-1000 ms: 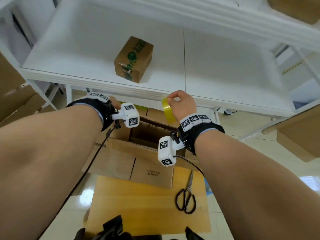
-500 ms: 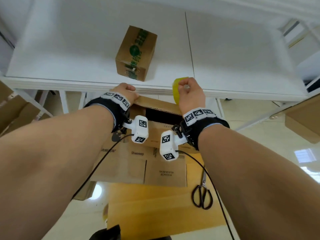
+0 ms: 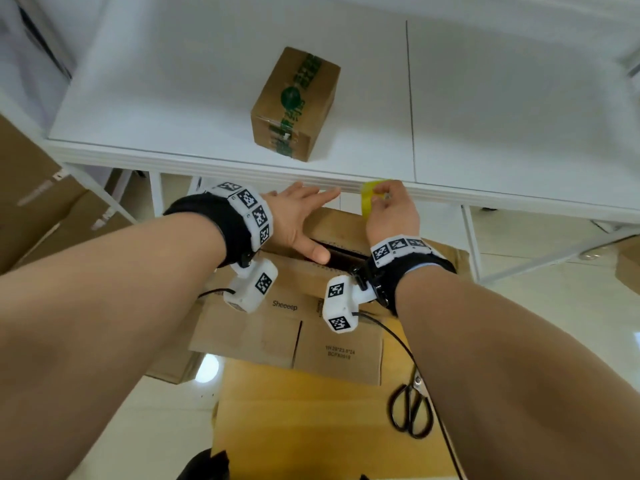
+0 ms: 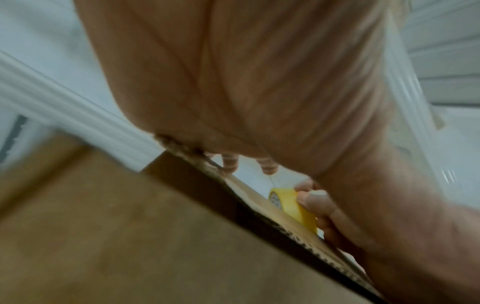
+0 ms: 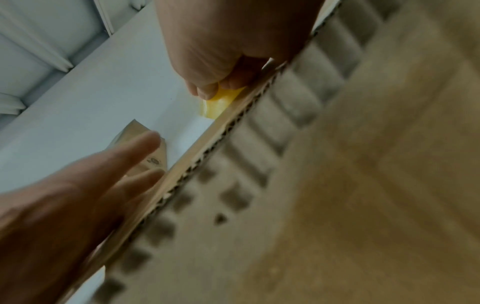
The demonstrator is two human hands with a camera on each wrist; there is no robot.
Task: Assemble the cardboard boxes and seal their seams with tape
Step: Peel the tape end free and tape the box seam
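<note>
Head view, centre frame: the left hand [image 3: 298, 220] lay flat, fingers straight, on the box [image 3: 332, 292] flap. The right hand [image 3: 391, 213] pinched the tape [image 3: 372, 195]. The corrugated flap looked light but springy, best held down near its free edge.

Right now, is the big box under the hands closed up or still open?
Still open. A dark gap shows between the big box's top flaps, beside the left hand.

Both bare forearms reach forward, each with a black wrist strap and white tagged camera. Left hand [image 3: 298, 216] is flat, fingers straight and spread, thumb out. Right hand [image 3: 391, 216] is curled up, fingers pinching a tape roll [image 3: 370, 197].
</note>
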